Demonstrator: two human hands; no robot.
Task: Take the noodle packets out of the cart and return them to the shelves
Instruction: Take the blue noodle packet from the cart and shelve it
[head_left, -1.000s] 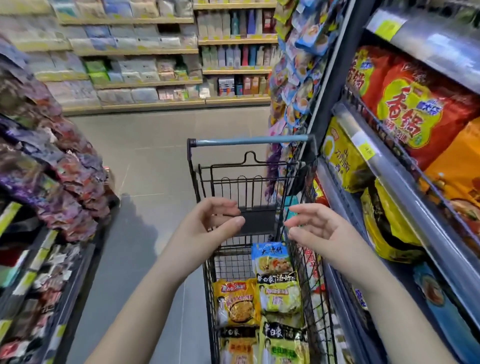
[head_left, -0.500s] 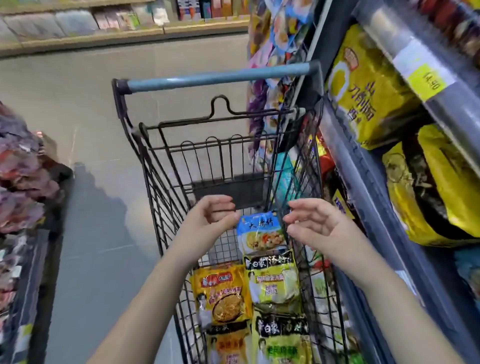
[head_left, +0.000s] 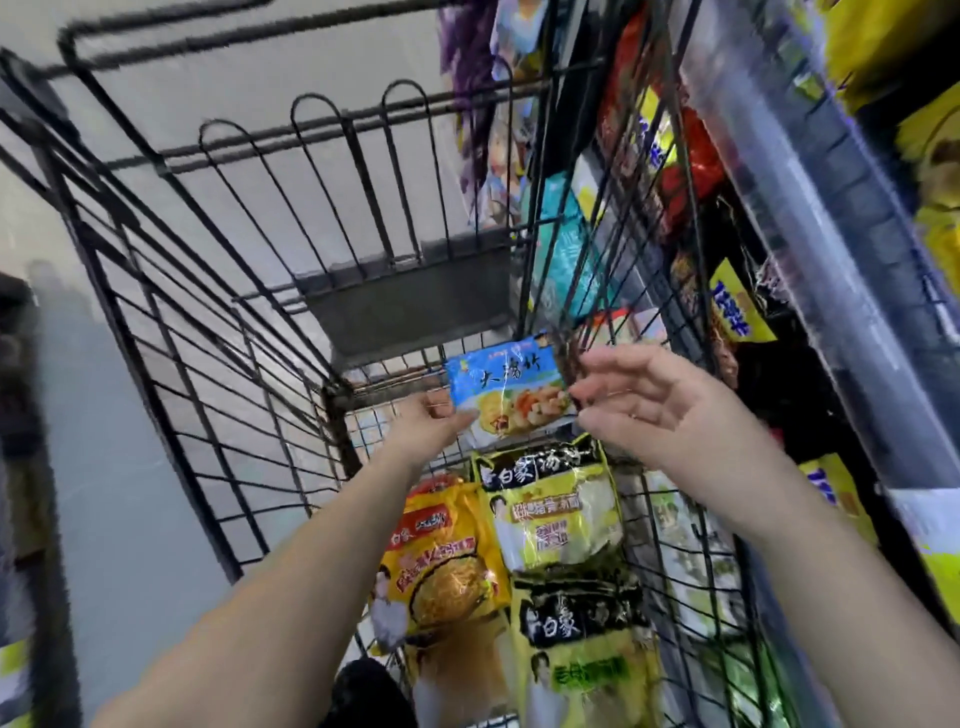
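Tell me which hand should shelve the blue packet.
Right, likely: the right hand is open at the blue packet's right edge, beside the shelves; the left hand is at its left corner.

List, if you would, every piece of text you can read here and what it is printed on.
"白象" on the black top band of the pale green packet.
"白象" on the black band of the yellow-green packet below it.
"大" starts the title on the blue packet; the rest is blurred.
Too blurred to read: the orange packet and the yellow shelf packet.
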